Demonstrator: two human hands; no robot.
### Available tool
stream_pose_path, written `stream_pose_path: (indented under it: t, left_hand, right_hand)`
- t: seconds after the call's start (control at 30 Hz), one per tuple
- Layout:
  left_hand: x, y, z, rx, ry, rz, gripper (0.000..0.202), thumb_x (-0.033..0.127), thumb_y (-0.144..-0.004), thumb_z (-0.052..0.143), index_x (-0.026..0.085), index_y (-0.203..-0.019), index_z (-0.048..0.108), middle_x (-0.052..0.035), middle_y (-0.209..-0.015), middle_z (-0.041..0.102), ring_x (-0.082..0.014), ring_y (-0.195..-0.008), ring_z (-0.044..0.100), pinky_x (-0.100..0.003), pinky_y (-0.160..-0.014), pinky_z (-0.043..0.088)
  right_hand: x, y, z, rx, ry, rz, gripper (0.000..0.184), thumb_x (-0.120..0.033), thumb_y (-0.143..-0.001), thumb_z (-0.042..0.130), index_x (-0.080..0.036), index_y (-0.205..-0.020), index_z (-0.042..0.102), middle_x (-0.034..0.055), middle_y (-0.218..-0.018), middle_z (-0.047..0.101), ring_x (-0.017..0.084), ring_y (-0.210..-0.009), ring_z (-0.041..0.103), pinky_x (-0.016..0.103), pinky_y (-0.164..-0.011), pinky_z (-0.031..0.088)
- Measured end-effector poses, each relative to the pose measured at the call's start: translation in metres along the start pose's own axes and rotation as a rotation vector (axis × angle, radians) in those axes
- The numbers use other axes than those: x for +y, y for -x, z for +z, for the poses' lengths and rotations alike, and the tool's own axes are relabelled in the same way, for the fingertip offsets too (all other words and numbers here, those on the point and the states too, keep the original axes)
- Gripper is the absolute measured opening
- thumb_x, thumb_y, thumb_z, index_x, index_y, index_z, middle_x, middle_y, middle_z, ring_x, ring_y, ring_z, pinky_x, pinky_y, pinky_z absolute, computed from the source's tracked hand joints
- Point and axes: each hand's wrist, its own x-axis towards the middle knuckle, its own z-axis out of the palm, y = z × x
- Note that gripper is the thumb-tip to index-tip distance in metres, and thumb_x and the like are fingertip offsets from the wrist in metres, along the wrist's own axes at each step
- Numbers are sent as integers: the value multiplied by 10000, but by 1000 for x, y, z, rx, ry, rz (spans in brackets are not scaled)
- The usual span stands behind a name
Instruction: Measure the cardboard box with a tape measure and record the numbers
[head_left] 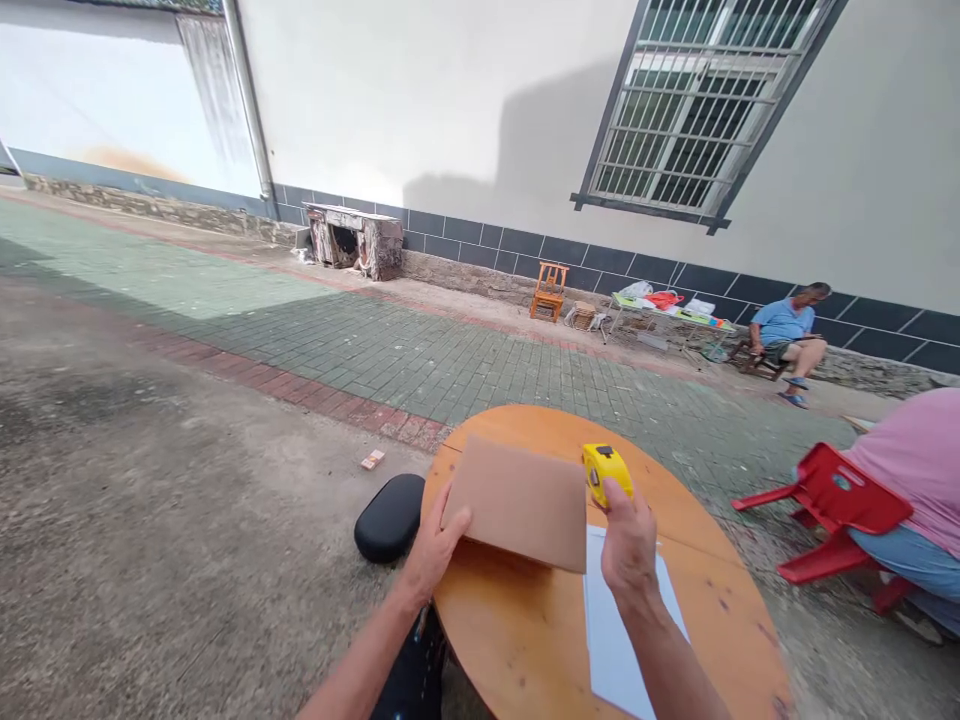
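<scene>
A brown cardboard sheet (517,500) is held up at a tilt over a round wooden table (540,630). My left hand (439,545) grips the sheet's left edge, thumb on top. My right hand (626,540) is closed on a yellow tape measure (606,468) at the sheet's upper right corner. A white paper sheet (615,640) lies flat on the table beneath my right forearm.
A black padded stool (390,517) stands left of the table. A person in a pink top sits on a red plastic chair (832,505) at right. Farther back, another person sits by a low table (671,312) and a wooden chair (550,292) along the wall.
</scene>
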Motion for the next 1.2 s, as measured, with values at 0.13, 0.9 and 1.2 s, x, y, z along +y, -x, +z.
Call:
stream_pose_path:
  t: [0.13,0.9,1.2]
  left_hand:
    - [-31,46,-13,40,-67,-39,744,423,-778,625,158,-1432,389,-112,-1412,525,-285,-1292,500,-366,-1082,421]
    - [-27,123,-6,279,-500,29,545,533,-777,602,208,-1214,591,-105,-1178,650,-282,-1096,610,-399,-987,489]
    - [28,167,50,-219,-113,-274,555,646,-757,632,159,-1016,692,-86,-878,683,-155,-694,610,-228,-601,484]
  right_hand:
    - [-3,38,-37,219,-473,229,455,-482,-722,712,-267,-1119,653,13,-1169,647,202,-969,640,321,-770,534]
    - [3,105,-120,-83,-551,361,424,-545,-714,724,-229,-995,733,73,-953,725,245,-848,672,367,-772,530]
    - [16,164,-119,-566,-478,485,743,-632,-617,735,-223,-1231,642,93,-1029,684,226,-814,607,313,-696,459]
